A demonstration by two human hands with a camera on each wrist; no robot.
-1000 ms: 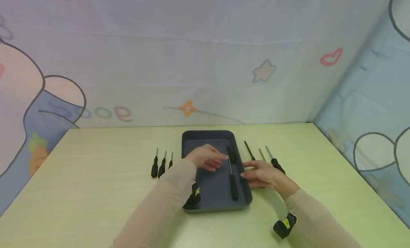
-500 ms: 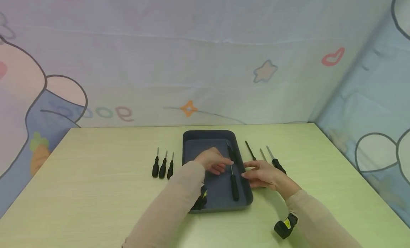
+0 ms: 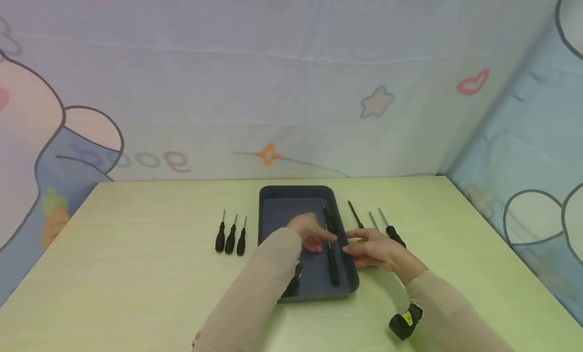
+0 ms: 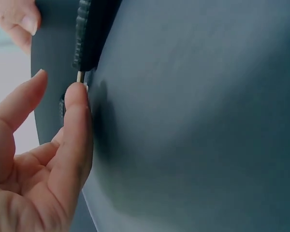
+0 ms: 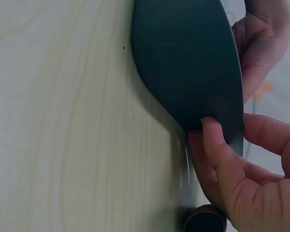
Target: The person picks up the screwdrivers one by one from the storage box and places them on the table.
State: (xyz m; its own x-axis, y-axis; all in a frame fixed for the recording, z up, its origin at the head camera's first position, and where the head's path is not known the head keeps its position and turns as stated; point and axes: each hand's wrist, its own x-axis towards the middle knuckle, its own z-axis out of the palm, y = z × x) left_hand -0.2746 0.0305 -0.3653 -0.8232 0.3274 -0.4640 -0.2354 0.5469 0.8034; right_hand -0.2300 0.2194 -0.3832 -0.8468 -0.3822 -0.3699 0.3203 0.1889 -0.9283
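Note:
A dark grey tray [image 3: 291,190] lies on the table, with two black-handled screwdrivers along its right side. The far screwdriver [image 3: 328,219] is partly overlapped by the near screwdriver's tip. My left hand [image 3: 311,232] reaches into the tray, one fingertip against the metal shaft of the near screwdriver [image 3: 334,268], just ahead of its handle. In the left wrist view, the thumb of that hand [image 4: 43,169] stands apart from the shaft. With fingers on the outer wall and a digit over the rim, my right hand [image 3: 375,248] pinches the tray's right side.
Left of the tray, three black-handled screwdrivers [image 3: 230,240] lie side by side on the table [image 3: 159,271]. To the right are more screwdrivers, one with a black shaft [image 3: 355,214] and one with a silver shaft [image 3: 395,235], partly behind my right hand. A printed cloth [image 3: 291,99] stands behind.
My left hand has moved right and slightly toward me inside the tray, to the near screwdriver's shaft. My right hand has stayed at the tray's side; the screwdrivers have not visibly moved.

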